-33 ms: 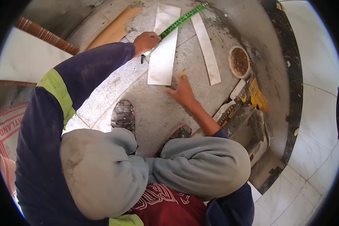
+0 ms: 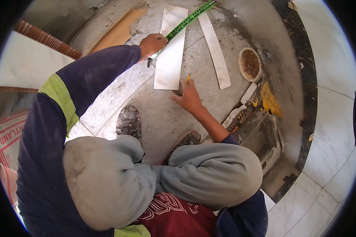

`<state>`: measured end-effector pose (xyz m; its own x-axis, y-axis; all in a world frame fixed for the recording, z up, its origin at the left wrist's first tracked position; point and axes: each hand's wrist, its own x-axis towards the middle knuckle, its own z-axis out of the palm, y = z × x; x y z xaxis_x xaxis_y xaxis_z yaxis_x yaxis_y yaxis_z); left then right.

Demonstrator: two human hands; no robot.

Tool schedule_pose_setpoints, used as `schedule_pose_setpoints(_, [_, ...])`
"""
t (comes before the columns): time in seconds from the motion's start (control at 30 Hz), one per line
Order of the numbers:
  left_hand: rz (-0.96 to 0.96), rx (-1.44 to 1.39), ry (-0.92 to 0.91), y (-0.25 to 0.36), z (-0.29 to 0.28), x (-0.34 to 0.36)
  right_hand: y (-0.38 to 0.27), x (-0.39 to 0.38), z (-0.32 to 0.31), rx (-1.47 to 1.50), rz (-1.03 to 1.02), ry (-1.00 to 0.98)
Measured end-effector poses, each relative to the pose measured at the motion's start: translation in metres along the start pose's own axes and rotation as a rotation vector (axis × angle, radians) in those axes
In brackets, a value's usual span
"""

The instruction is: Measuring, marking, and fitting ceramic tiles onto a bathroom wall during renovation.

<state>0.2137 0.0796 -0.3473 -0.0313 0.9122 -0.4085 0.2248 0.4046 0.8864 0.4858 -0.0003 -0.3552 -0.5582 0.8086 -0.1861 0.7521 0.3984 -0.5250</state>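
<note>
My left hand is closed around the body of a tape measure, mostly hidden in my fist. From it a green blade runs out toward the upper right, slanting across a long white tile strip. A dark strap dangles under the fist. Just beyond the near end of that strip, my right hand holds a yellow pencil among its fingers, with the thumb stretched out to the left. A narrower white strip lies on the floor to the right.
Brown board or cardboard lies at the far left. To the right are a round tub with brown contents, a yellow and black package and a dirty grey trough. A printed sack stands beside my left arm.
My right hand with the pencil has shifted slightly left, and the pencil stands out a little more. My left hand keeps its grip on the tape measure.
</note>
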Motion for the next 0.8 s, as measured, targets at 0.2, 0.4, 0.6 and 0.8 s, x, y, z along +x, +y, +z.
schedule_pose_setpoints(0.2, [0.051,0.065,-0.047,0.015,0.010,0.015,-0.003,0.007,-0.008,0.050,0.088,0.010])
schedule_pose_setpoints(0.4, [0.020,0.078,-0.132,0.011,-0.004,0.017,0.004,0.001,-0.004,0.119,0.056,0.105])
schedule_pose_setpoints(0.6, [0.007,0.275,-0.239,0.003,-0.033,-0.024,0.041,-0.004,-0.022,0.244,0.072,0.333])
schedule_pose_setpoints(0.8, [-0.370,-0.001,-0.366,0.003,-0.026,-0.081,0.040,-0.024,-0.017,0.692,0.299,0.347])
